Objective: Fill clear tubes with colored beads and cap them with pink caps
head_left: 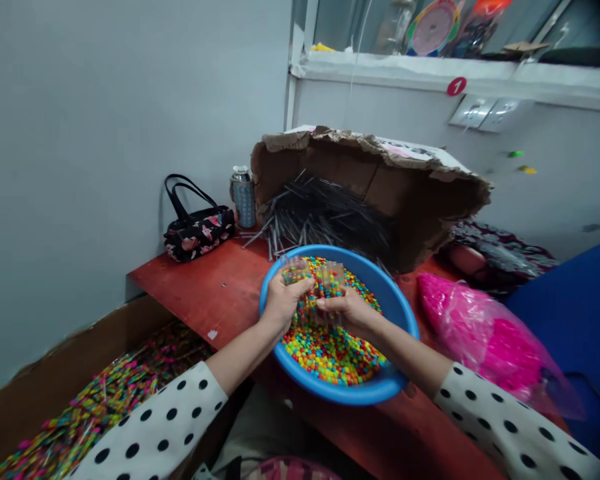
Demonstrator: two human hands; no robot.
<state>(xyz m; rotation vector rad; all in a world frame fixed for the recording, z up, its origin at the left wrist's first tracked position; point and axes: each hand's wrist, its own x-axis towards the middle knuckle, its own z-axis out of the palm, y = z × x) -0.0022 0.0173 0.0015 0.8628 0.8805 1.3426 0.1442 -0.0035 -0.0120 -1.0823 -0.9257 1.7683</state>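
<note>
My left hand (283, 299) is closed around a bunch of clear plastic tubes (295, 269) over a blue basin (337, 396). My right hand (349, 307) grips another bunch of clear tubes (333, 275) close beside it. Small round candies or beads (330, 357) in red, yellow, green and blue fill the basin's bottom beneath both hands. How full the held tubes are is hard to make out through the blur.
Behind the basin, a torn cardboard box (410, 193) lies open with many empty-looking clear tubes (325, 217). A floral handbag (200, 233) and a flask (243, 198) stand left on the red table (205, 287). Right is a pink plastic bag (490, 333); lower left, a carton of filled tubes (115, 393).
</note>
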